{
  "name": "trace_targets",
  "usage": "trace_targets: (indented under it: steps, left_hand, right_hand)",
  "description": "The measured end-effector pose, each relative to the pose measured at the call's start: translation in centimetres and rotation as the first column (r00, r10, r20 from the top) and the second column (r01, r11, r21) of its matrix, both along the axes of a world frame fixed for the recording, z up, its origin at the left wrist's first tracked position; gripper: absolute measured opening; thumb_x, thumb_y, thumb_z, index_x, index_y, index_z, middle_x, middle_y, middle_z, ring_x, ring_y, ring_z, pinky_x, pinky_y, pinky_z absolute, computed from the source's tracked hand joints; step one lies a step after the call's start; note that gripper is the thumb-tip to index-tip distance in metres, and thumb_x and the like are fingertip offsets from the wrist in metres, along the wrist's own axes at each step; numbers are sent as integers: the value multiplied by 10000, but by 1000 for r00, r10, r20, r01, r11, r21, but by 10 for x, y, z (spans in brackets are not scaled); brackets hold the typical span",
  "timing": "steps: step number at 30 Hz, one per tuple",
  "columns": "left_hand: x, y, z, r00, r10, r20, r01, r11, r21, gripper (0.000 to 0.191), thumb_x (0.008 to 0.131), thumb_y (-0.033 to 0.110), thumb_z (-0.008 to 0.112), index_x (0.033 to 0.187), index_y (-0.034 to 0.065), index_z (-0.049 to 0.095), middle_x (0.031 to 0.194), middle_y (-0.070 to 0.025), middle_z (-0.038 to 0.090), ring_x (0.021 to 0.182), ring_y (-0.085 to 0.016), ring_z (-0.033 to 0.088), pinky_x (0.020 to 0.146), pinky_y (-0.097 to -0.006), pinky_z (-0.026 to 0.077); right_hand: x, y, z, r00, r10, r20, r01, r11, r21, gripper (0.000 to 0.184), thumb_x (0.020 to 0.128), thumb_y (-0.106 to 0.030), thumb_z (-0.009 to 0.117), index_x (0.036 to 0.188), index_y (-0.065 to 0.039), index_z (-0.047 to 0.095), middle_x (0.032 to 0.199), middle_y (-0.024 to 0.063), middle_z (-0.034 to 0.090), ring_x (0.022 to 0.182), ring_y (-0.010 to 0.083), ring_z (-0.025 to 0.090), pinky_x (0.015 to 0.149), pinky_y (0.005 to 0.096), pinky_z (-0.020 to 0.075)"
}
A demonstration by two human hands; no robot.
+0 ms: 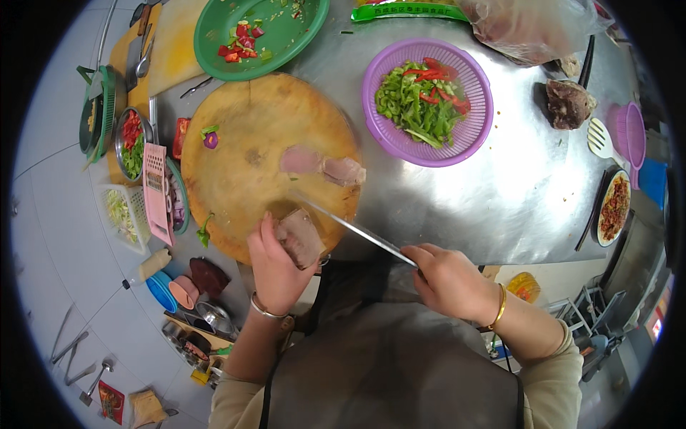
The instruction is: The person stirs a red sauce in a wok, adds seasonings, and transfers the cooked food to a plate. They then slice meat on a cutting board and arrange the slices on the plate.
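Note:
My left hand grips a block of cooked meat at the near edge of a round wooden chopping block. In my right hand is a knife, seen nearly edge-on. Its blade reaches left over the board, just beyond the meat, and its tip is close to the board's middle. Two pale meat slices lie on the wood past the blade. A purple vegetable piece with a green scrap sits on the board's left side, and a green pepper stem rests at its lower left rim.
A purple colander of cut green and red peppers stands right of the board. Beyond the board is a green basin with chopped peppers. A meat chunk and a plate of food lie far right. A pink grater leans at left.

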State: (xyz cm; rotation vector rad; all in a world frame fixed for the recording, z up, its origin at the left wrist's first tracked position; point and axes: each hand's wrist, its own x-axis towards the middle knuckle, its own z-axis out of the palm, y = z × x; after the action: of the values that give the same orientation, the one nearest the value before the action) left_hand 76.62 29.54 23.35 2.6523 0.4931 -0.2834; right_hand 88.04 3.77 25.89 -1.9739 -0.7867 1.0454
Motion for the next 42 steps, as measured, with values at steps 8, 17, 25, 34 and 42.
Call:
trace_targets:
  steps: [8, 17, 25, 34, 42]
  left_hand:
    - [-15, -4, -37, 956, 164, 243, -97, 959, -265, 611, 786, 199, 674, 1248, -39, 352, 1175, -208, 428, 1085, -328, 409, 944, -405, 328]
    - [-39, -27, -89, 666, 707, 239, -229, 498, -836, 390, 939, 125, 462, 1288, 27, 319, 1170, -72, 427, 1030, -151, 452, 913, -306, 384]
    - [-78, 10, -125, 682, 731, 25, -233, 249, -940, 406, 927, 197, 540, 1270, 70, 363, 1190, -62, 471, 1087, -161, 476, 931, -324, 413]
    - [-93, 11, -121, 503, 811, -299, -231, -207, -951, 266, 932, 218, 519, 1141, 86, 419, 1075, -32, 499, 1010, -143, 515, 892, -299, 443]
    - [-88, 19, -124, 285, 746, -602, -20, -624, -782, 161, 940, 229, 490, 1027, 97, 459, 969, -9, 518, 930, -124, 551, 854, -269, 469]
  right_hand:
    - [-22, -3, -3, 1000, 16, -25, -15, 999, 34, 353, 751, -13, 573, 1091, 39, 492, 939, 203, 586, 671, 376, 608, 591, 436, 512]
    - [-35, -3, 2, 1000, 7, -26, -5, 996, 85, 405, 700, -18, 602, 1079, 44, 473, 958, 200, 566, 635, 357, 615, 536, 412, 518]
    - [-35, -4, 0, 995, 68, 68, -73, 994, 77, 353, 720, -49, 558, 1039, 88, 492, 950, 217, 565, 570, 303, 622, 481, 369, 521]
    - [-32, -10, -3, 974, 88, 210, -111, 989, 99, 291, 732, -60, 530, 976, 98, 523, 837, 169, 558, 490, 205, 592, 399, 302, 475]
    - [-25, -11, -3, 972, 125, 198, -149, 983, 107, 279, 729, -60, 533, 959, 98, 525, 792, 150, 544, 465, 200, 571, 388, 300, 467]
